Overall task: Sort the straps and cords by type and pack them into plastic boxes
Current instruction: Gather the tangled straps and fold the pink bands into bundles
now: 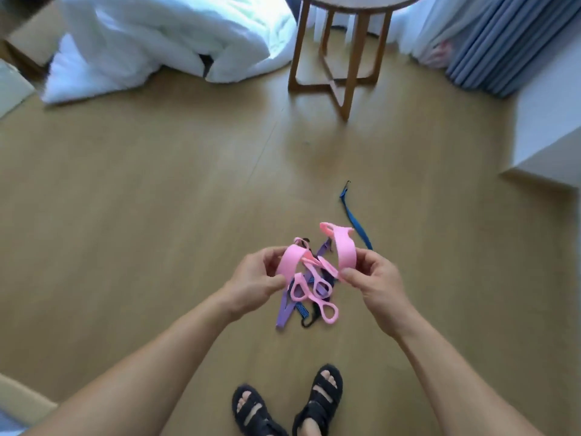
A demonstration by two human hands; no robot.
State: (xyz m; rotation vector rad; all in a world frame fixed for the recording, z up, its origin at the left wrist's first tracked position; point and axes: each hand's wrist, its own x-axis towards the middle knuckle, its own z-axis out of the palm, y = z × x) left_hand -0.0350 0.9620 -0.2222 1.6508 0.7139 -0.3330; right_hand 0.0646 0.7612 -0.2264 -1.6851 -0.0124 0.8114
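My left hand (262, 275) pinches one wide pink strap (292, 261) and my right hand (372, 276) pinches another wide pink strap (345, 250), both held above the floor. Pink loop ends (314, 297) hang tangled between them. Below, on the wooden floor, lie a purple strap (284, 309) and a dark cord (309, 320), partly hidden by the pink loops. A blue strap with a hook (353, 215) lies on the floor beyond my right hand. No plastic box is in view.
A round wooden side table (338, 73) stands ahead. White bedding (151, 42) is heaped at the back left, grey-blue curtains (515, 48) hang at the back right, and a white ledge (550, 136) juts in on the right. My sandalled feet (289, 404) are below.
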